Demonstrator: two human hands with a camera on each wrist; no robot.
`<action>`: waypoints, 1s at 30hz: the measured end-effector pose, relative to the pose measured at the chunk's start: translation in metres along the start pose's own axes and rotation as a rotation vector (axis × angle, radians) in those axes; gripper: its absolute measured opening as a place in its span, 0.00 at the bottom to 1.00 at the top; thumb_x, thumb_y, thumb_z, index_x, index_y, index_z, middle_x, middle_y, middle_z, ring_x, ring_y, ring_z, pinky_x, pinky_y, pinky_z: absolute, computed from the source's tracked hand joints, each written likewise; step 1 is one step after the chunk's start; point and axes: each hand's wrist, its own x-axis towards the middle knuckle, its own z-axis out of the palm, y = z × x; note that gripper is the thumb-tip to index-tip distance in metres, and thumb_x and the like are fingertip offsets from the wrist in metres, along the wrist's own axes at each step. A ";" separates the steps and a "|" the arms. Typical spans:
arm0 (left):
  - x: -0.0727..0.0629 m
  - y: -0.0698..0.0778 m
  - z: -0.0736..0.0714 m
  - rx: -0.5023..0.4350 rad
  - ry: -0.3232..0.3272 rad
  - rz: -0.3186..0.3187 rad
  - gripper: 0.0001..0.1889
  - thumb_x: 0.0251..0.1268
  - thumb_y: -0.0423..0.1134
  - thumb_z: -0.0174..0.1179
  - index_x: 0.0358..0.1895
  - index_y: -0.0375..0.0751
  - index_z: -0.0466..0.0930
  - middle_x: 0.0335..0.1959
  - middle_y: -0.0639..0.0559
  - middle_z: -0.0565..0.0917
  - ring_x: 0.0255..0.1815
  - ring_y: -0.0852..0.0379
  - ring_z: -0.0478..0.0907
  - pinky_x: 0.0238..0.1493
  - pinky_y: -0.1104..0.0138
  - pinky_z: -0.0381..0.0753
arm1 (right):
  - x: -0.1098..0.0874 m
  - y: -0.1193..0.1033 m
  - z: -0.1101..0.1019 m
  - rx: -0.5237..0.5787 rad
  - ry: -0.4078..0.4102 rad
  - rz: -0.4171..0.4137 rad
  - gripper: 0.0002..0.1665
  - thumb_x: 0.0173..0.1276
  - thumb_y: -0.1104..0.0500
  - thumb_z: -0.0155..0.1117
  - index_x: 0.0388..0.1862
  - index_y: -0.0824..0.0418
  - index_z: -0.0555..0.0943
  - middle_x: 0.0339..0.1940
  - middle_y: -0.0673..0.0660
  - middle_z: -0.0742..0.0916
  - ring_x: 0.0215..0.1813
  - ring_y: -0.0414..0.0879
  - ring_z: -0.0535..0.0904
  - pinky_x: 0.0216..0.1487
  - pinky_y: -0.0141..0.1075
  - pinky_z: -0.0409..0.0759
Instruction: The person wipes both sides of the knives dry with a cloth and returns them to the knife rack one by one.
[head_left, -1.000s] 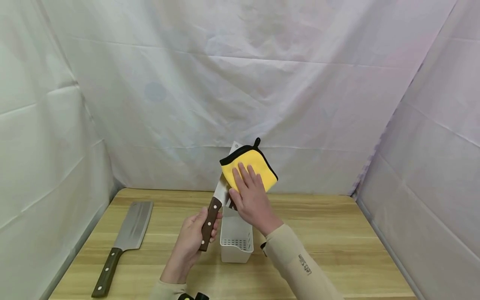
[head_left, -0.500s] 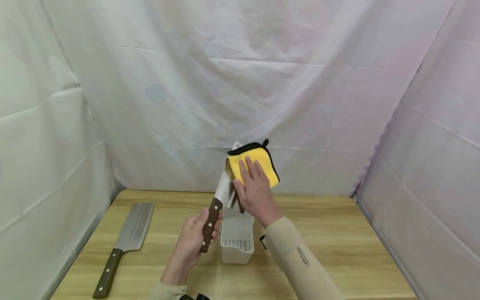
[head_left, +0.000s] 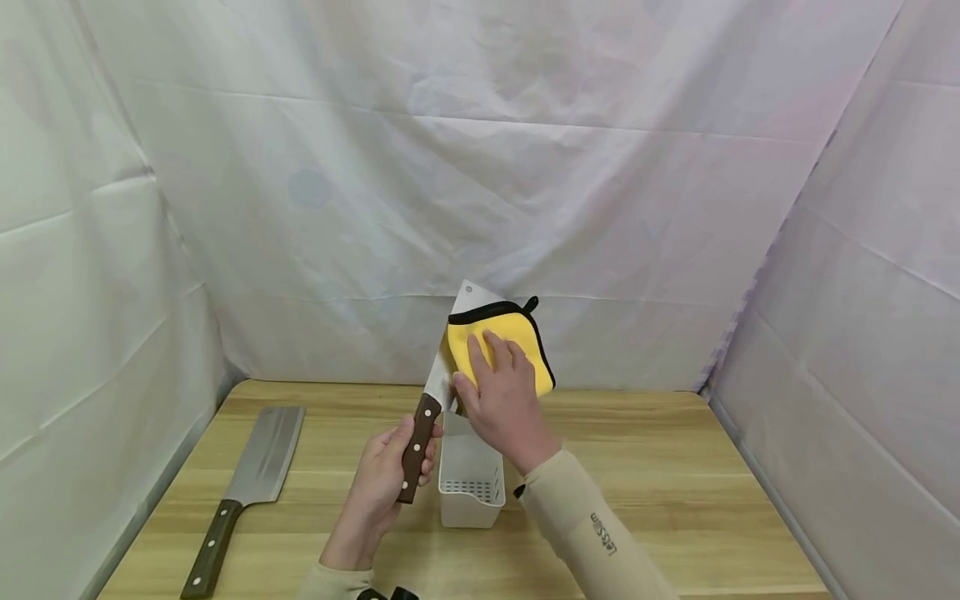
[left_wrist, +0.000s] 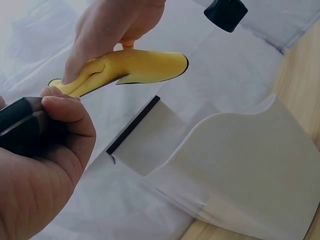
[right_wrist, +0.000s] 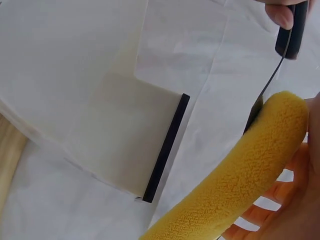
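In the head view, my left hand (head_left: pixel 379 475) grips the brown riveted handle of a cleaver (head_left: pixel 417 450), its broad steel blade tilted up and away. A small hole shows in the blade's top corner. My right hand (head_left: pixel 504 408) lies over a yellow cloth (head_left: pixel 529 342) with black trim and a loop, pressing it against the blade. Most of the blade is hidden behind the cloth. Seen from the right wrist, the plush cloth (right_wrist: pixel 240 170) meets the thin blade (right_wrist: pixel 270 82), with my fingers (right_wrist: pixel 277 192) spread along its other side.
Below the blade, a white plastic basket (head_left: pixel 471 510) with a slotted floor stands on the wooden table (head_left: pixel 637 500). A second cleaver (head_left: pixel 266 454) lies flat at the left. White curtains (head_left: pixel 480 167) enclose the back and sides.
My right hand with the cloth has slid up and right along the blade, then back down and slightly left. More of the blade's top corner shows now. My left hand holds the cleaver nearly still.
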 end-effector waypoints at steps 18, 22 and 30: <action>0.003 -0.001 -0.005 -0.015 0.008 -0.013 0.31 0.88 0.51 0.37 0.54 0.20 0.76 0.29 0.49 0.77 0.25 0.61 0.72 0.26 0.72 0.74 | -0.022 -0.017 0.001 0.031 -0.011 -0.146 0.31 0.82 0.49 0.54 0.77 0.63 0.70 0.80 0.64 0.68 0.82 0.62 0.59 0.79 0.60 0.59; 0.004 -0.001 -0.005 -0.031 0.012 -0.002 0.30 0.88 0.51 0.37 0.51 0.23 0.77 0.29 0.48 0.76 0.25 0.60 0.72 0.26 0.72 0.75 | -0.026 -0.020 0.003 0.019 -0.006 -0.191 0.31 0.82 0.49 0.54 0.77 0.62 0.70 0.80 0.62 0.69 0.82 0.60 0.59 0.79 0.59 0.59; 0.004 -0.002 -0.006 -0.054 0.008 0.002 0.28 0.87 0.52 0.38 0.50 0.27 0.78 0.29 0.48 0.77 0.24 0.60 0.73 0.26 0.72 0.75 | -0.030 -0.023 0.005 -0.012 0.007 -0.240 0.30 0.82 0.51 0.54 0.77 0.60 0.70 0.80 0.59 0.69 0.82 0.58 0.59 0.80 0.57 0.58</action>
